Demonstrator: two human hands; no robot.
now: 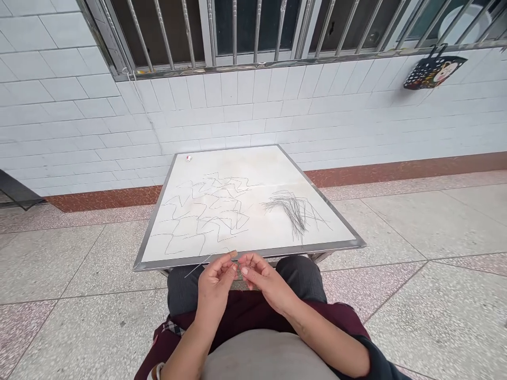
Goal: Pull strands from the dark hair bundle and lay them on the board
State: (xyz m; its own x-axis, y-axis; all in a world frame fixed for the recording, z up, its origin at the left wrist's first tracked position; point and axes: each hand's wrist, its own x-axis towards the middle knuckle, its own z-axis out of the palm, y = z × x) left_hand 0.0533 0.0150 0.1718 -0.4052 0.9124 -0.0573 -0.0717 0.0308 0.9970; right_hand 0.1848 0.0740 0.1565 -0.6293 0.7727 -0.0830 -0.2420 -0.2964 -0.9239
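Observation:
My left hand (217, 277) and my right hand (262, 277) meet just in front of the table's near edge, fingertips pinched close together. A thin wire (197, 267) sticks out to the left from my left hand. Its other end runs in between the fingertips, where the fingers hide it. On the left part of the white table (225, 162) lie several thin wires bent into zigzags (216, 208). A dark bundle of mostly straight thin wires (295, 211) rests on the right part, some strands fanned out.
Near the table's far left corner sits a small red and white object (189, 158). A grey metal edging (253, 254) borders the tabletop. Behind stands a white tiled wall (253, 111) with a barred window, and a patterned bag (434, 73) hangs at the right.

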